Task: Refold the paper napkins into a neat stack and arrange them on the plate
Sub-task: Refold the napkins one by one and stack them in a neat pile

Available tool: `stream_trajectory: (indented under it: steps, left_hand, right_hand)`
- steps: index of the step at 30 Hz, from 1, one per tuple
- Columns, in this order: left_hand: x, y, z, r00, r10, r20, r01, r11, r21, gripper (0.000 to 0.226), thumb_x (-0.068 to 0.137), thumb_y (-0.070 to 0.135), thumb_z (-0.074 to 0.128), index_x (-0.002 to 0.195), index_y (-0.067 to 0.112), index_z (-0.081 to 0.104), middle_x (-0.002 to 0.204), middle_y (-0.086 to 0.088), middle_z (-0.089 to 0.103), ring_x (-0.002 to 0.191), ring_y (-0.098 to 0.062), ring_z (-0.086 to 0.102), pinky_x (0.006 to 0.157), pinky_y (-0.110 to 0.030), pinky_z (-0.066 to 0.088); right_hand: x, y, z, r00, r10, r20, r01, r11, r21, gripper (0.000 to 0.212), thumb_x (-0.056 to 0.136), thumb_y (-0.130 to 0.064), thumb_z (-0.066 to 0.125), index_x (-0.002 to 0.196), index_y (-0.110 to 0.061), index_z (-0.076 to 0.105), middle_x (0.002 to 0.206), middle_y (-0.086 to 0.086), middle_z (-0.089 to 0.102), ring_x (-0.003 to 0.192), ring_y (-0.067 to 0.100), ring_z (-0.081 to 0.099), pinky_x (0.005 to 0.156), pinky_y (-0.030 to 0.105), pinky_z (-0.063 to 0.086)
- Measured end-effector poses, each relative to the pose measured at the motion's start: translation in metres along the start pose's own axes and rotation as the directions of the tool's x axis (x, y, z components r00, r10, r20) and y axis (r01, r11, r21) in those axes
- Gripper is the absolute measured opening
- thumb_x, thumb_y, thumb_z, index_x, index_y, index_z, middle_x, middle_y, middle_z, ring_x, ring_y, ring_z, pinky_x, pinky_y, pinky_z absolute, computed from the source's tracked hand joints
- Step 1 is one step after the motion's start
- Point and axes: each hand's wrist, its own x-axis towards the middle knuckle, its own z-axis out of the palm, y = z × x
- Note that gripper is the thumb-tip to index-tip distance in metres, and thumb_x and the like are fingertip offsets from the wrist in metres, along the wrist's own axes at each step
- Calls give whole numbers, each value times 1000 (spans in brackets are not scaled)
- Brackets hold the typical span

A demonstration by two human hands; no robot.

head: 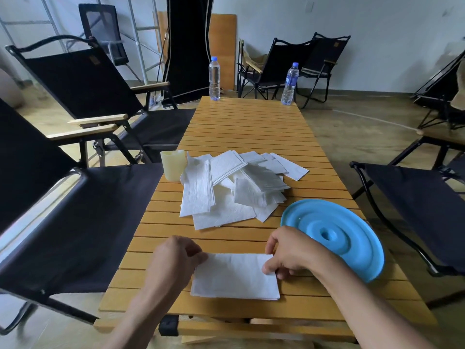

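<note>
White napkin [235, 277] lay at 6 o'clock on the desk [251, 127]; I logged left hand [173, 258] and right hand [289, 253] each pinching a far corner. Loose pile [226, 187] at 12 was untouched; blue plate [357, 222] at 3 held none.

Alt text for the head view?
Left hand and right hand pinch the far corners of a folded white napkin on a slatted wooden table; a loose napkin pile lies beyond, a blue plate at right.

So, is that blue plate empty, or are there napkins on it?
Empty: the blue plate shows only its bare rings, and the napkins lie on the table beside it.
</note>
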Motion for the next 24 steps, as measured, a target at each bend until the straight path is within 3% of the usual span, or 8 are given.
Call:
stream_trajectory:
  steps: [4,7,11,13,15,17,20,24]
  left_hand:
    - [-3,1,1,996,71,-55,-65,992,105,32,81,42,80,109,26,74,94,11,68,76,-7,64,65,-24,56]
    - [0,9,-2,984,170,-59,-165,983,77,27,83,37,79,109,29,73,91,16,63,76,0,62,63,-18,54]
    - [2,22,-4,980,192,-57,-197,975,-103,18,87,34,75,105,33,73,82,25,67,79,8,64,68,-20,56]
    - [3,27,-4,981,181,-65,-190,965,-181,17,88,33,74,105,33,73,79,28,66,76,11,64,67,-18,57]
    - [4,29,-3,979,190,-73,-201,953,-225,17,89,31,73,106,32,72,80,27,66,77,13,63,67,-15,56]
    - [5,29,-4,977,196,-79,-210,944,-255,17,90,30,73,107,30,72,82,25,68,77,10,65,65,-13,55]
    - [5,30,-5,981,181,-68,-193,939,-285,20,91,30,71,110,25,72,88,19,71,77,2,68,67,-15,56]
    - [4,32,-8,985,166,-54,-174,936,-305,22,92,31,71,112,22,72,92,10,74,78,-4,70,71,-31,61]
  right_hand:
    - [-1,-1,0,994,-12,-106,-3,990,-142,42,64,-33,92,90,-28,60,63,-5,70,49,5,64,54,25,51]
    - [5,-5,-7,962,-97,-256,91,995,-35,40,67,-43,89,91,-30,60,76,-10,68,67,7,67,63,27,53]
    - [36,-17,-28,685,-160,-710,220,976,-7,20,83,-33,74,101,-29,65,94,-14,69,93,14,65,67,26,44]
    - [58,-18,-34,658,-197,-727,185,978,-97,36,86,-28,69,122,-25,62,119,-7,64,112,18,58,81,30,47]
    - [76,-17,-35,714,-204,-670,150,979,-138,44,88,-25,67,130,-23,59,132,-4,57,121,20,51,88,31,46]
    - [87,-13,-34,731,-208,-650,180,977,-111,34,88,-23,67,122,-22,65,128,-3,59,119,21,52,85,29,44]
    - [90,-10,-29,678,-232,-698,250,965,-77,12,90,-20,66,100,-21,72,110,-1,67,108,23,59,76,29,44]
    - [81,-11,-25,610,-259,-749,264,958,-116,13,93,-22,65,101,-19,74,108,0,71,104,24,61,75,28,40]
